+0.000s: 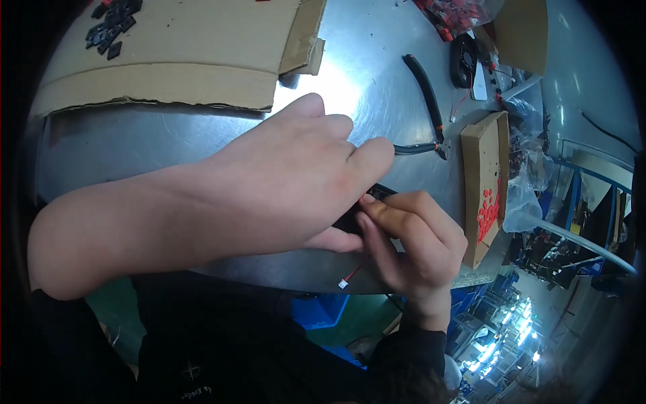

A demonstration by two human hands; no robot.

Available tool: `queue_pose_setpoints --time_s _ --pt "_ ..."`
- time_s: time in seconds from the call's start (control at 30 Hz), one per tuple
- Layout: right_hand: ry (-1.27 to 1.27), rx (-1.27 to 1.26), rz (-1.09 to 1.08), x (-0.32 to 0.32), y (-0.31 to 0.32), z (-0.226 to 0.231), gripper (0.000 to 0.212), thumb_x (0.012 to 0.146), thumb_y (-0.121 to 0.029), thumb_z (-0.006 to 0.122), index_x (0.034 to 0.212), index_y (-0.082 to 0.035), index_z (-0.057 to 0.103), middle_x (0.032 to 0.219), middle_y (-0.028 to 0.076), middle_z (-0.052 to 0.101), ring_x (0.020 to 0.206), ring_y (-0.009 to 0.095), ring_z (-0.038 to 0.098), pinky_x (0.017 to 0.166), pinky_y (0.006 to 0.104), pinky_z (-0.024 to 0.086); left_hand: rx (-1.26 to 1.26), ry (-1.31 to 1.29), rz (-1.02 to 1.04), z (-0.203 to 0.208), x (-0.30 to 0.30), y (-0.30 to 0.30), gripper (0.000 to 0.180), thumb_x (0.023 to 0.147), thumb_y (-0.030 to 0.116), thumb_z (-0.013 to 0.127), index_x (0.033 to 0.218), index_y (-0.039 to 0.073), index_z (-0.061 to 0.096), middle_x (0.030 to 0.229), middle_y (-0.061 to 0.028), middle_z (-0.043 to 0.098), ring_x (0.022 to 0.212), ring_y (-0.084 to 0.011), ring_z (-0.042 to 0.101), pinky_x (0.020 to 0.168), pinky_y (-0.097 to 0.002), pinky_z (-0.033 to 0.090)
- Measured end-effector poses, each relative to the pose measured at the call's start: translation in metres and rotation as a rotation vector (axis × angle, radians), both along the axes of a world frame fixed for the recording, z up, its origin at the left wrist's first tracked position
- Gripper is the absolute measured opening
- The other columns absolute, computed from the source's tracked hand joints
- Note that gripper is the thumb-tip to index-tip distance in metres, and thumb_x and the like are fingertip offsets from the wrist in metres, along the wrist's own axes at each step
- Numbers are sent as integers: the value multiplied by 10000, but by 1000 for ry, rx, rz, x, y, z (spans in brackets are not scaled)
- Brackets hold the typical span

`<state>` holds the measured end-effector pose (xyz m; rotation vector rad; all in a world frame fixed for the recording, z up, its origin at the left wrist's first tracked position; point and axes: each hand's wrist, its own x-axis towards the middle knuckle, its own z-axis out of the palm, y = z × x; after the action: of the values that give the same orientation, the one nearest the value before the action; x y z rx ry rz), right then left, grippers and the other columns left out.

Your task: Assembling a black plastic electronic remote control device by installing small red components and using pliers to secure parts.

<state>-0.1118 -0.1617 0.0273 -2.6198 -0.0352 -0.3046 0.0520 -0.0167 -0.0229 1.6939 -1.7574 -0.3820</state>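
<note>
My left hand [296,168] reaches in from the left, back up, its fingers curled and its thumb against a small black part [348,221]. Most of that part is hidden behind my hands, so its kind does not show. My right hand [420,239] pinches at the same part from the right, thumb and index finger together. Below my fingers hangs a thin red lead [352,273] ending in a small white connector [343,284], close to the table's front edge. Beyond my hands lie cutters with black handles [425,87], their jaws spread.
A flattened cardboard box [202,40] bearing black pieces [111,28] covers the far left of the metal table [155,145]. At right stands a cardboard tray [473,175] with small red pieces [488,214]. Behind it are a black fan [463,60] and plastic bags [528,145].
</note>
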Motion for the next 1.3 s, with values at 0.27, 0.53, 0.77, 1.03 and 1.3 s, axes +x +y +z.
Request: queue_pose_setpoints --time_s 0.27,0.53,0.77,1.03,1.3 --pt "141 -126 49 1 -3 4 255 806 -84 805 1035 2 731 774 88 613 578 226 589 520 331 468 -9 45 -25 2 3 1 547 755 324 898 1051 69 516 890 -93 542 860 -270 530 833 -388 395" --pt "-118 -76 -115 2 -96 -15 710 834 -209 754 1455 35 510 1510 252 494 1420 349 487 1173 444 381 11 -3 -1 4 0 -3 576 796 476 837 1045 59 528 878 -113 533 868 -288 520 835 -414 401" --pt "19 -254 -182 32 -89 -38 961 777 -368 852 1577 -73 408 1510 238 483 1418 420 449 1193 466 340 -121 -101 24 -6 3 -2 586 776 554 821 1016 77 581 921 -96 585 918 -285 540 839 -412 412" --pt "-518 1212 -109 41 -80 4 856 908 -728 506 1350 4 560 1054 121 588 615 121 496 533 253 371 -153 41 43 -7 6 -4 557 708 541 889 987 90 720 813 -52 603 804 -253 560 774 -403 431" --pt "-331 1370 509 58 -9 12 792 816 -874 572 1047 -117 537 706 18 434 510 105 355 463 285 300 -46 71 75 2 6 -6 507 745 566 842 883 95 715 756 -97 673 798 -328 628 791 -439 473"
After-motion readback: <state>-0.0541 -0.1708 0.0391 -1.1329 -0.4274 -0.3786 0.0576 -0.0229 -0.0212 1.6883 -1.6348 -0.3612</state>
